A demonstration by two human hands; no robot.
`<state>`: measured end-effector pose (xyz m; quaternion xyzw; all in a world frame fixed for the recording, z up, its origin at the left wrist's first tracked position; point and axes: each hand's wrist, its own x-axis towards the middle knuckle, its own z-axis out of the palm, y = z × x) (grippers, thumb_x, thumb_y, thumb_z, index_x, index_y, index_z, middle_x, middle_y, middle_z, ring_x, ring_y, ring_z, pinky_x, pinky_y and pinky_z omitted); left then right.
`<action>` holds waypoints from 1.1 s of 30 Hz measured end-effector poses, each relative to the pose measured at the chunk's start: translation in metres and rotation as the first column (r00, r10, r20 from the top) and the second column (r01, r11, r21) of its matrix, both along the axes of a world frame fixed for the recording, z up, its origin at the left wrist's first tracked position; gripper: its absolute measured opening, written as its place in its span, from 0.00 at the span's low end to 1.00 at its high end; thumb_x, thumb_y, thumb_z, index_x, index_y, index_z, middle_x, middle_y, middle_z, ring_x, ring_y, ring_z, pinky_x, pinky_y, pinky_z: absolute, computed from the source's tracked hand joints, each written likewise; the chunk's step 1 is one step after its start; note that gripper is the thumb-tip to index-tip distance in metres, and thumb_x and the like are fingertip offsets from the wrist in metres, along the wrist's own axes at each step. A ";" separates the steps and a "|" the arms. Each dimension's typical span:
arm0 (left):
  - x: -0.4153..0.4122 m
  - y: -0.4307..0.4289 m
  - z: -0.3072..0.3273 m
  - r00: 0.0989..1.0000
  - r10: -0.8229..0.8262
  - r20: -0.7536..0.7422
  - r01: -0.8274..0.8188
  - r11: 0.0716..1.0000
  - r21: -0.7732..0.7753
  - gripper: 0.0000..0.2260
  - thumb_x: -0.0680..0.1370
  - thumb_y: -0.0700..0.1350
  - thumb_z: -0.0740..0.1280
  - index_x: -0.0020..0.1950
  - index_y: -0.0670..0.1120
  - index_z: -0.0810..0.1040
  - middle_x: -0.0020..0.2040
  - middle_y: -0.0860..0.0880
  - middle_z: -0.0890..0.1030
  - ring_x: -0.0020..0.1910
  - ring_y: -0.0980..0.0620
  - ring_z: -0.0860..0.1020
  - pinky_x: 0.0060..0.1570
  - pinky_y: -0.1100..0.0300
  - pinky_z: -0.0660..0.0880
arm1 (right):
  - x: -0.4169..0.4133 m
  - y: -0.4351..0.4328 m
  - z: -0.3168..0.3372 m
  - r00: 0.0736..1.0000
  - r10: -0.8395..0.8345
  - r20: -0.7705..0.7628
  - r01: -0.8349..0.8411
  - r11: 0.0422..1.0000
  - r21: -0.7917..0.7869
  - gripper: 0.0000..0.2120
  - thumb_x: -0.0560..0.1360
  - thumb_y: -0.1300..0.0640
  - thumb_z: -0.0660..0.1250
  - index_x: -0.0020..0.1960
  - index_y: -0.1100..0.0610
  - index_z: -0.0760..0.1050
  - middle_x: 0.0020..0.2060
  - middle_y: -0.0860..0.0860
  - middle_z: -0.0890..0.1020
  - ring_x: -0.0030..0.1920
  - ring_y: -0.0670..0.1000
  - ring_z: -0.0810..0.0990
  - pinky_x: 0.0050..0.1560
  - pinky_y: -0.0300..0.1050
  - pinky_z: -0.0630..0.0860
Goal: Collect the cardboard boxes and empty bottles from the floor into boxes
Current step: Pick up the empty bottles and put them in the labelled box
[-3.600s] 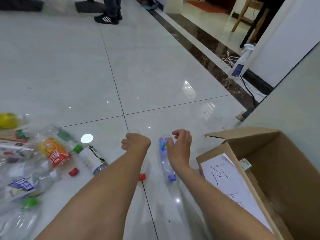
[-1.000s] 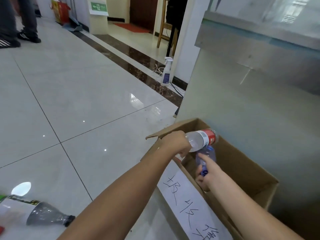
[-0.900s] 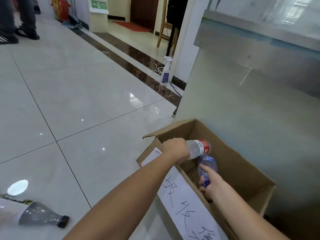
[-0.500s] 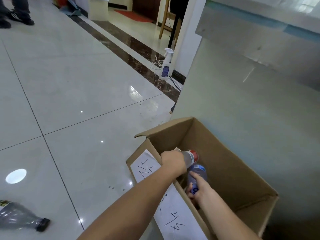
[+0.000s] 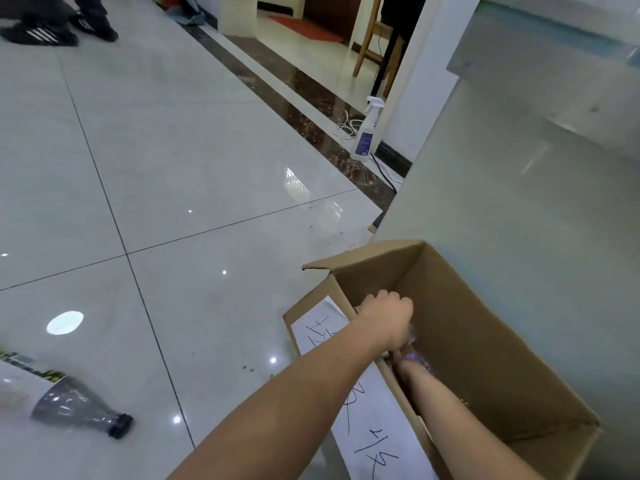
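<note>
An open cardboard box (image 5: 491, 327) with a handwritten white paper sheet (image 5: 377, 420) on its near side stands on the floor against a pale wall. My left hand (image 5: 384, 318) reaches over the near rim into the box, fingers curled, with a glint of clear bottle plastic (image 5: 412, 332) under it. My right hand (image 5: 403, 363) is deeper inside, mostly hidden behind the left hand, next to a bit of purplish clear bottle (image 5: 417, 356). Another empty clear bottle with a black cap (image 5: 79, 408) lies on the tiles at the lower left.
A white spray bottle (image 5: 367, 133) and loose cables stand by the dark floor strip at the back. A person's black shoes (image 5: 41, 34) are at the top left. Wooden chair legs (image 5: 363, 46) stand beyond the doorway. The pale wall (image 5: 519, 174) runs along the box's right.
Both hands carried a bottle each from the floor to the box and have sunk lower inside it; the red-labelled bottle is now hidden behind my left hand.
</note>
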<state>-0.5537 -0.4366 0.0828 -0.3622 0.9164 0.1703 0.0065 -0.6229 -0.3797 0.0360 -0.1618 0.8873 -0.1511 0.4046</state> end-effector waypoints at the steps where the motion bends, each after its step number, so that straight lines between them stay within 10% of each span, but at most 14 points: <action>1: 0.008 -0.005 0.005 0.997 -0.023 -0.074 0.020 0.999 -0.038 0.16 0.80 0.45 0.61 0.66 0.42 0.70 0.62 0.41 0.74 0.63 0.42 0.71 0.60 0.48 0.69 | -0.001 -0.003 0.001 0.999 -0.050 -0.019 0.050 0.998 -0.041 0.20 0.83 0.47 0.52 0.49 0.62 0.74 0.36 0.57 0.75 0.39 0.55 0.75 0.44 0.42 0.71; 7: 0.113 -0.058 0.044 0.776 0.311 -0.549 -0.424 0.901 -0.089 0.11 0.82 0.45 0.58 0.61 0.45 0.75 0.56 0.45 0.79 0.54 0.47 0.76 0.50 0.54 0.75 | 0.050 -0.060 0.073 0.886 -0.289 -0.363 0.094 0.878 -0.470 0.21 0.82 0.52 0.55 0.64 0.69 0.70 0.61 0.65 0.76 0.61 0.64 0.74 0.61 0.55 0.70; 13: 0.285 -0.073 0.024 0.274 0.870 -0.409 -0.864 0.410 0.292 0.13 0.80 0.41 0.55 0.63 0.40 0.70 0.59 0.43 0.76 0.58 0.43 0.74 0.50 0.52 0.71 | 0.208 -0.126 0.101 0.932 -0.046 -0.360 -0.258 0.612 -0.747 0.11 0.80 0.54 0.55 0.50 0.60 0.71 0.47 0.56 0.78 0.50 0.56 0.78 0.45 0.50 0.72; 18: 0.438 -0.039 -0.028 -0.012 1.000 0.018 -0.948 -0.017 0.318 0.23 0.77 0.40 0.59 0.71 0.37 0.60 0.68 0.38 0.68 0.68 0.39 0.68 0.65 0.50 0.67 | 0.363 -0.119 0.050 0.888 0.417 -0.191 -0.433 0.622 -0.652 0.14 0.80 0.51 0.57 0.55 0.61 0.72 0.54 0.56 0.79 0.58 0.58 0.76 0.47 0.44 0.69; 22: 0.501 -0.015 -0.067 -0.127 0.973 0.192 -0.920 -0.188 0.343 0.33 0.75 0.49 0.68 0.74 0.39 0.57 0.70 0.39 0.67 0.69 0.41 0.67 0.65 0.53 0.67 | 0.425 -0.102 0.016 0.639 0.767 -0.055 -0.704 0.556 -0.442 0.28 0.79 0.43 0.57 0.72 0.60 0.62 0.69 0.57 0.68 0.71 0.59 0.62 0.66 0.52 0.64; 33: 0.547 0.003 -0.140 -0.474 0.827 0.303 -0.658 -0.561 0.502 0.44 0.69 0.56 0.74 0.74 0.38 0.54 0.70 0.38 0.63 0.70 0.41 0.64 0.68 0.48 0.67 | 0.430 -0.092 -0.072 0.304 0.925 0.229 -0.952 0.287 0.107 0.48 0.72 0.39 0.68 0.77 0.61 0.44 0.74 0.58 0.59 0.73 0.58 0.62 0.66 0.51 0.67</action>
